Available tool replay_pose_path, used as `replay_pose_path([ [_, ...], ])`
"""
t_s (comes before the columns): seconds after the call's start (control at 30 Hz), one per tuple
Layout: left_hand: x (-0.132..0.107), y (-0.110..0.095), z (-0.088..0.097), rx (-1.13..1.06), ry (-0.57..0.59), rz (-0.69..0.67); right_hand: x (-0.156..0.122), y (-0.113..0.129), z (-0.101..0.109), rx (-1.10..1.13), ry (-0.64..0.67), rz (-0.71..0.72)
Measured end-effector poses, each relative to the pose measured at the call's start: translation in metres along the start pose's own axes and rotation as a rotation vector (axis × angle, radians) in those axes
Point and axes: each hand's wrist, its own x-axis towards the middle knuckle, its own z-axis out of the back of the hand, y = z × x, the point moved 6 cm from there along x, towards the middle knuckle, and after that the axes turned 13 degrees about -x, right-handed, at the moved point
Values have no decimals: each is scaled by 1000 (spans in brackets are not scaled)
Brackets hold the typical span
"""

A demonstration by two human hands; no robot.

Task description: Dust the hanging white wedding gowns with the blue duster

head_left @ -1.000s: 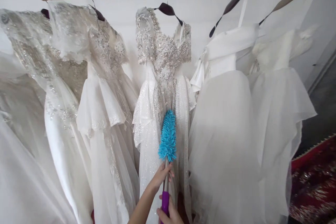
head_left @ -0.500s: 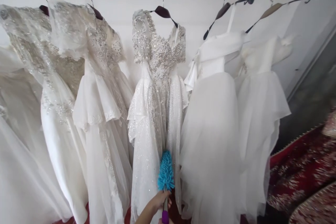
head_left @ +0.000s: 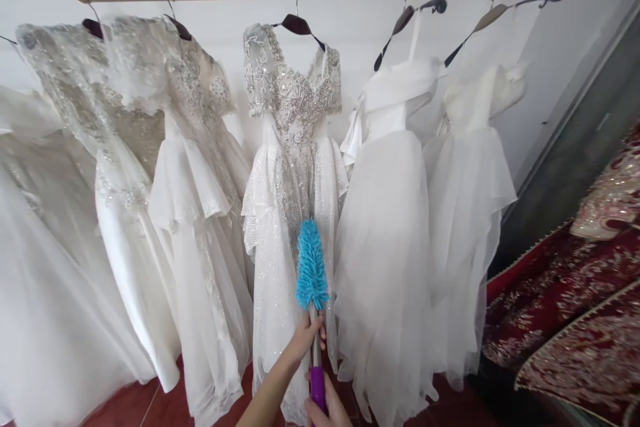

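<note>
Higher against the skirt than half a second ago, the fluffy turquoise-blue duster (head_left: 311,267) is upright in front of the white, silver-beaded dress (head_left: 280,233); whether they touch is unclear. Brushing this skirt seems the step in hand, and another stroke would likely call for a light touch. Left hand (head_left: 307,337) closes around the slim metal shaft (head_left: 315,351); right hand (head_left: 331,405) grips the purple cylindrical handle (head_left: 317,387).

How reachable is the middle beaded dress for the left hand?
Probably yes: nothing visible blocks the left hand from the middle beaded dress. It grips the duster by its shaft, but could likely let go, since the right hand holds the handle.
</note>
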Motion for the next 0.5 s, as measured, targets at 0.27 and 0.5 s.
replay_pose_path([
  [0.27, -33, -108, -42, -68, 108, -196, -8, 65, 38, -119, -120, 211],
  [0.5, -23, -149, -19, -123, 90, -269, 13, 112, 22, -170, -48, 288],
])
